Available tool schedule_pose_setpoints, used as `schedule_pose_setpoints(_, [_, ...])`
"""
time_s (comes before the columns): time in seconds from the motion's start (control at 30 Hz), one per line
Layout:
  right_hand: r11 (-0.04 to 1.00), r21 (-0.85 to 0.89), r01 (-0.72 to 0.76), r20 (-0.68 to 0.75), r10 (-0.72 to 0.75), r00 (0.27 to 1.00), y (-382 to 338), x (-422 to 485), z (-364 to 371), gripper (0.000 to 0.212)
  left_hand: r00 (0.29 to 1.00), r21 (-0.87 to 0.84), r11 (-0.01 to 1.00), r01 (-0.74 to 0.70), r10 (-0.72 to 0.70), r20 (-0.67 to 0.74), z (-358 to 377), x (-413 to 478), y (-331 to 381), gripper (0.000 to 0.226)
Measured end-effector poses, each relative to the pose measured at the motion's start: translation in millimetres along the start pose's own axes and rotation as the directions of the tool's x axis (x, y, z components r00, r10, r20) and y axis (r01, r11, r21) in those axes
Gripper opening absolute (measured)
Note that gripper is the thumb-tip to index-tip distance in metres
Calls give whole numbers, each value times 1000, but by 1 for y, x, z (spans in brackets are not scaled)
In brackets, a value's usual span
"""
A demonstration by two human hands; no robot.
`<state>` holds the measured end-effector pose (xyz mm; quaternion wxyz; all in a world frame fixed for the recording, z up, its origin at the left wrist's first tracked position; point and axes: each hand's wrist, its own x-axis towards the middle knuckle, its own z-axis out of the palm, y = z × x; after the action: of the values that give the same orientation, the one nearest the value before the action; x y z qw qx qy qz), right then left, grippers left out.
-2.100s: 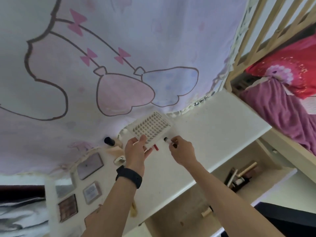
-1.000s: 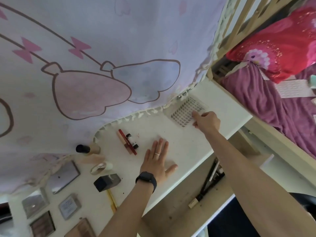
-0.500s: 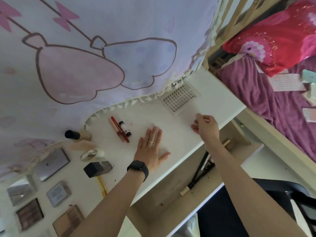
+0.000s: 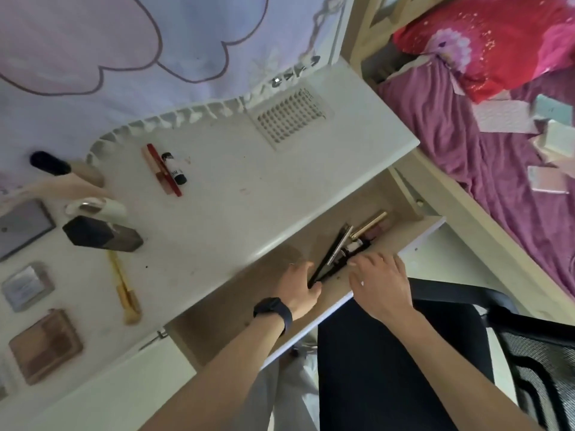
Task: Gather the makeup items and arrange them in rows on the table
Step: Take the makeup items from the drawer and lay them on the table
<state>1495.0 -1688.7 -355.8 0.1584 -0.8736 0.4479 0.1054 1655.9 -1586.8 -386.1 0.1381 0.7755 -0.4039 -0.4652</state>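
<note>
In the open drawer (image 4: 202, 334), the left hand (image 4: 300, 289) is pinching the near end of a long black stick (image 4: 326, 262). At its 3 o'clock, the right hand (image 4: 381, 284) is curling its fingers (image 4: 364, 260) over the makeup heap (image 4: 364, 234); I cannot tell whether they are holding anything. Farther off, at 11 o'clock, lipsticks (image 4: 168, 169) are lying on the counter (image 4: 249, 188).

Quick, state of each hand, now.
Left hand: grips the near end of a long black item in the drawer.
Right hand: fingers over the drawer's items; grip cannot be told.
</note>
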Motion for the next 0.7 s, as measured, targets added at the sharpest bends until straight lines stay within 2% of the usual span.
schedule_pose_setpoints(0.13, [990, -135, 35, 108, -20, 994, 15, 58, -1, 47, 998, -14, 998, 55, -55, -2, 30, 42, 1, 42])
schedule_pose_setpoints(0.23, [965, -258, 51, 265, 20, 964, 24, 92, -1, 59, 995, -8, 996, 86, -86, -56, 47, 60, 1, 50])
schedule_pose_setpoints(0.33, [938, -339, 77, 378, 60, 924, 30, 114, 0, 56, 992, 47, 994, 95, -91, -92, 58, 69, 2, 46])
schedule_pose_setpoints(0.5, [851, -479, 214, 456, 33, 889, 34, 127, 9, 53, 990, 108, 986, 127, -119, -78, 62, 76, 6, 37])
schedule_pose_setpoints(0.7, [845, -424, 326, 459, -110, 882, 39, 127, 6, 44, 991, 25, 992, 123, -121, -55, 52, 79, 14, 19])
